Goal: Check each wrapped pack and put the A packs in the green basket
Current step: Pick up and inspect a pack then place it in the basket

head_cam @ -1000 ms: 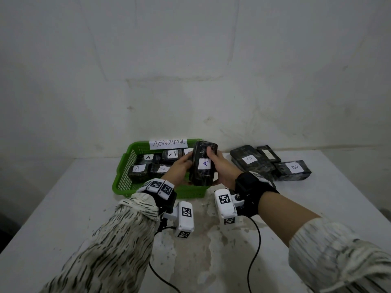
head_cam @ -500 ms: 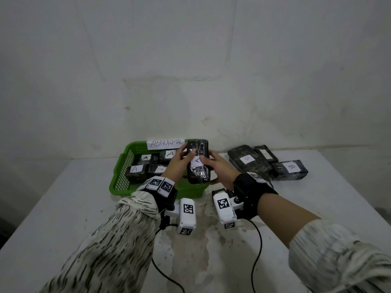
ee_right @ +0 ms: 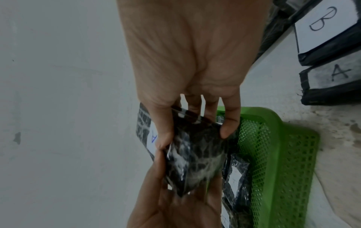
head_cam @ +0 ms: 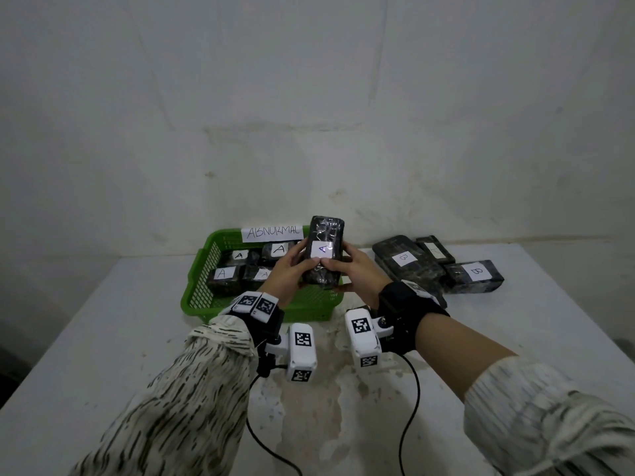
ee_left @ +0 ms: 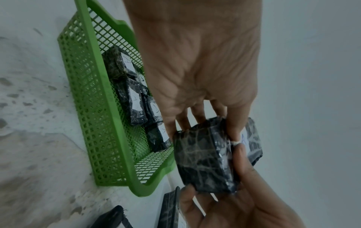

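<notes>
A black wrapped pack (head_cam: 324, 250) with a white label marked A is held upright above the near right part of the green basket (head_cam: 197, 297). My left hand (head_cam: 292, 269) grips its left side and my right hand (head_cam: 350, 273) its right side, both thumbs pressed on the label. In the left wrist view the pack (ee_left: 203, 160) sits between the fingers of both hands, right of the basket (ee_left: 97, 108). The right wrist view shows the pack (ee_right: 195, 154) pinched by thumb and fingers beside the basket (ee_right: 273, 154). Several A packs (head_cam: 280, 250) lie in the basket.
A paper sign reading ABNORMAL (head_cam: 273, 231) stands on the basket's far rim. Right of the basket lies a cluster of wrapped packs, among them B packs (head_cam: 474, 274) and one A pack (ee_right: 336, 80). The white table (head_cam: 103, 338) ends at the wall behind.
The pack is raised a little and stands more upright, its label turned towards me. Both thumbs now press on the label's lower edge.
</notes>
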`<state>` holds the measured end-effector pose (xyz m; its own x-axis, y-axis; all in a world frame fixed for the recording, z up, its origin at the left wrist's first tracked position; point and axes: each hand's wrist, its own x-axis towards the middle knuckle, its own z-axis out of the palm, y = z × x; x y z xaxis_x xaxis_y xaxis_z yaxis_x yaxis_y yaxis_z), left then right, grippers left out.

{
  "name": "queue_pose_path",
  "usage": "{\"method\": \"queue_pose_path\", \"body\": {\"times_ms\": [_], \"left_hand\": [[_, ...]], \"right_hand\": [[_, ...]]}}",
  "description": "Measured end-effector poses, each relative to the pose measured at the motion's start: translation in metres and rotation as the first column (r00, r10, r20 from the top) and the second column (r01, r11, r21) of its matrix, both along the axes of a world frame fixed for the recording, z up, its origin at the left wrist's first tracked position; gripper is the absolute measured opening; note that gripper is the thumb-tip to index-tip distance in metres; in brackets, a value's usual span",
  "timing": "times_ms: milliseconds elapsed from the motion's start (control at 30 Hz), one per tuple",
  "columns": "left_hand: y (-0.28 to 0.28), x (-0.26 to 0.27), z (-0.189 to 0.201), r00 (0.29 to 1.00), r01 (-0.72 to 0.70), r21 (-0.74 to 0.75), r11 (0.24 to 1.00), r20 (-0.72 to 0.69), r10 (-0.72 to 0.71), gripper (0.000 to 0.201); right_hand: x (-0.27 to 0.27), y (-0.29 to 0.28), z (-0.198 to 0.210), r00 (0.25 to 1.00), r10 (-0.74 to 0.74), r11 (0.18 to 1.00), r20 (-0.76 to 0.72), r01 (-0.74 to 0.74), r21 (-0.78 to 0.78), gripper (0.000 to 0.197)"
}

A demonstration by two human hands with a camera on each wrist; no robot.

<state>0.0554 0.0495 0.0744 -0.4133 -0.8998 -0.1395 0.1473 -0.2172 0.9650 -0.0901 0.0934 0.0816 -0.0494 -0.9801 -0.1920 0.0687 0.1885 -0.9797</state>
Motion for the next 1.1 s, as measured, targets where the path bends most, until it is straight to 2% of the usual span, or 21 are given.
{"method": "queue_pose_path", "body": {"times_ms": [200, 300, 400, 467, 533, 600, 667, 733, 833, 1000, 1100], "left_hand": [[0.0, 0.002, -0.003, 0.999, -0.026, -0.011, 1.0, 0.024, 0.027, 0.056], [0.002, 0.001, -0.005, 0.999, -0.036, -0.003, 0.999, 0.028, 0.036, 0.059], [0.001, 0.001, -0.01, 0.968, -0.065, -0.258, 0.964, 0.218, 0.124, 0.059], [-0.001, -0.003, -0.009, 0.938, -0.049, -0.343, 0.938, 0.306, 0.161, 0.05], [0.002, -0.006, 0.0, 0.961, -0.075, -0.227, 0.971, 0.245, 0.131, 0.033], [0.001, -0.006, 0.005, 0.99, -0.109, -0.019, 0.994, 0.091, 0.11, 0.024], [-0.001, -0.004, 0.006, 0.99, -0.138, 0.091, 0.986, 0.002, 0.139, 0.031], [-0.003, -0.002, 0.006, 0.984, -0.179, 0.113, 0.977, -0.001, 0.18, 0.048], [-0.005, 0.001, 0.003, 0.971, -0.238, 0.087, 0.968, 0.034, 0.235, 0.062], [-0.005, 0.007, 0.0, 0.968, -0.218, 0.054, 0.974, 0.135, 0.209, 0.056], [-0.002, 0.005, 0.0, 0.973, -0.188, 0.05, 0.981, 0.142, 0.179, 0.047]], "right_hand": [[-0.002, -0.002, -0.005, 0.991, 0.13, 0.991, -0.01, -0.13, 0.005, 0.069], [-0.004, -0.001, -0.007, 0.994, 0.086, 0.996, -0.068, -0.088, -0.026, 0.077], [-0.003, -0.001, -0.008, 0.974, 0.027, 0.997, -0.225, -0.043, -0.067, 0.089], [0.002, -0.002, -0.01, 0.924, -0.015, 0.987, -0.383, -0.049, -0.155, 0.099], [0.002, -0.008, -0.022, 0.869, -0.039, 0.968, -0.494, -0.09, -0.235, 0.103], [0.0, -0.007, -0.024, 0.834, -0.057, 0.963, -0.549, -0.1, -0.252, 0.103], [0.001, 0.001, -0.013, 0.855, -0.028, 0.965, -0.517, -0.111, -0.236, 0.085], [-0.002, 0.005, -0.003, 0.906, 0.071, 0.973, -0.418, -0.156, -0.172, 0.058], [-0.003, 0.005, 0.009, 0.915, 0.14, 0.977, -0.378, -0.189, -0.096, 0.046], [-0.006, 0.005, 0.006, 0.94, 0.145, 0.982, -0.308, -0.175, -0.072, 0.036], [-0.002, 0.003, 0.002, 0.977, -0.008, 0.991, -0.212, -0.02, -0.131, 0.017]]}}
